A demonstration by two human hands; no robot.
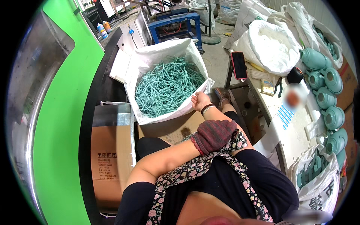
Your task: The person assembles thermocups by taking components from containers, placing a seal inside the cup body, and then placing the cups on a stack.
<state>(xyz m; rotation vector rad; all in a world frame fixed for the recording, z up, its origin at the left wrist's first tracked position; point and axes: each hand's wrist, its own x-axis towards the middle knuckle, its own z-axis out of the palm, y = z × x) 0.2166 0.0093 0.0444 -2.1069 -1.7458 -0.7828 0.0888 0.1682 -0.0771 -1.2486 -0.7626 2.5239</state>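
A large white woven bag (131, 71), packed with thin green plastic sticks (165, 88), stands in front of me. At its near right rim is my right hand (201, 101), fingers curled; I cannot make out whether anything is between them. A dark bracelet and a pale one circle that wrist. My left arm crosses my lap, and my left hand (216, 135) lies over my right forearm. It is covered by a dark red knitted glove (210, 131), and its fingers cannot be made out. A floral apron (176, 174) covers part of my front.
A cardboard box (110, 150) is left of my knees, beside a green machine panel (63, 131). On the right, a table (281, 135) carries a phone (239, 65), pliers (278, 87) and blue strips (286, 117). Green plastic containers (334, 118) and white bags (268, 48) line the right side.
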